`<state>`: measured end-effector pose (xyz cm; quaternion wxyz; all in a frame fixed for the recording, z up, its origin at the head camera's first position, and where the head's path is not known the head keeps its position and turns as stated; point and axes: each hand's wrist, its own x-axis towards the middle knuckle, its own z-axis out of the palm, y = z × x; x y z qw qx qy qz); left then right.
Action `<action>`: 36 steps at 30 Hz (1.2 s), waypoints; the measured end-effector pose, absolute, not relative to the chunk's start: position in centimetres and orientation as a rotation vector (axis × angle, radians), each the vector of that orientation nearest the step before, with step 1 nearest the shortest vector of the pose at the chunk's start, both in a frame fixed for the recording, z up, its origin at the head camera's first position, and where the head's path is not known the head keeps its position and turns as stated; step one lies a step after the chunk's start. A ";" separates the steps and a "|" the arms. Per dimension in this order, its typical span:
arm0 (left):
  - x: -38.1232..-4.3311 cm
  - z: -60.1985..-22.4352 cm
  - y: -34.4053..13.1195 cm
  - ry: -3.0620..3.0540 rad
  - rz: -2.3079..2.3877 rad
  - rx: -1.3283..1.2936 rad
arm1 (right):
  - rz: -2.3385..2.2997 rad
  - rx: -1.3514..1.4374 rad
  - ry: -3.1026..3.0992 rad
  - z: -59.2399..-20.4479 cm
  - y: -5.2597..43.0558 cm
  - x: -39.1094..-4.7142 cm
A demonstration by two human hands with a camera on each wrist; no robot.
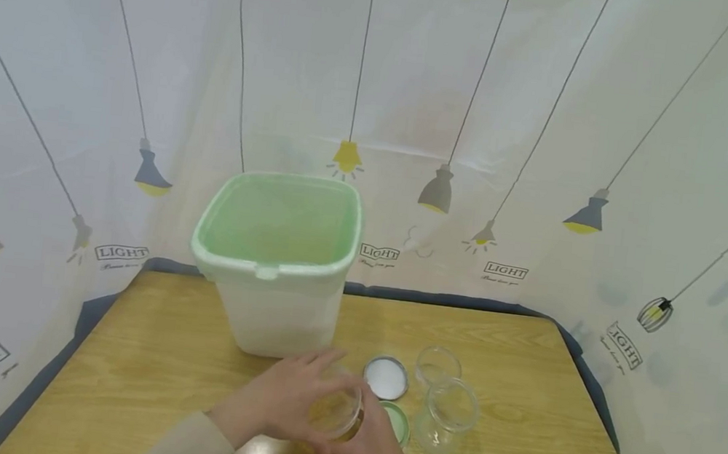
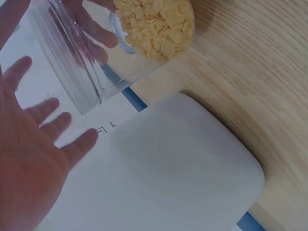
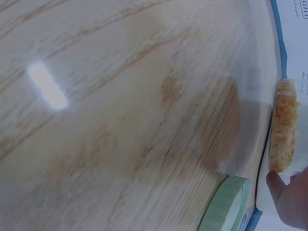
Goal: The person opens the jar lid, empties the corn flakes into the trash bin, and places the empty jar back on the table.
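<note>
A clear jar [image 1: 336, 408] partly filled with pale yellow flakes [image 2: 156, 29] is between my two hands over the front of the table. My right hand [image 1: 376, 440] grips it round its side. In the left wrist view the jar lies tilted, the flakes gathered at the end away from its clear ringed rim [image 2: 67, 62]. My left hand [image 2: 33, 144] is beside that rim, fingers spread and nearly straight. The right wrist view shows a fingertip [image 3: 275, 183] right at the edge of the flakes.
A white bin with a green rim [image 1: 274, 271] stands at the back left. To the right are a silver-rimmed white lid [image 1: 385, 377], a green lid [image 1: 399, 424], a clear round piece [image 1: 438, 366] and another clear jar [image 1: 440, 428]. A printed curtain [image 1: 398, 216] surrounds the wooden table [image 1: 515, 432].
</note>
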<state>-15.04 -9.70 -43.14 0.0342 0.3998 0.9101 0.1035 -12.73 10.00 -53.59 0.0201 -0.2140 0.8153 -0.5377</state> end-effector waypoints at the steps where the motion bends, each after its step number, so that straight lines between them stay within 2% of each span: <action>1: -15.0 -43.1 -9.7 2.774 0.325 1.245 | -1.670 -0.653 2.512 -53.6 10.0 -12.7; 10: -14.8 -42.6 -9.8 2.649 0.304 1.329 | -1.643 -0.555 2.463 -53.4 9.8 -12.5; 19: -15.2 -43.1 -9.5 2.764 0.326 1.449 | -1.680 -0.601 2.493 -53.4 9.6 -12.6; 36: -15.0 -43.5 -9.2 2.908 0.298 1.259 | -1.655 -0.709 2.608 -53.7 9.9 -12.6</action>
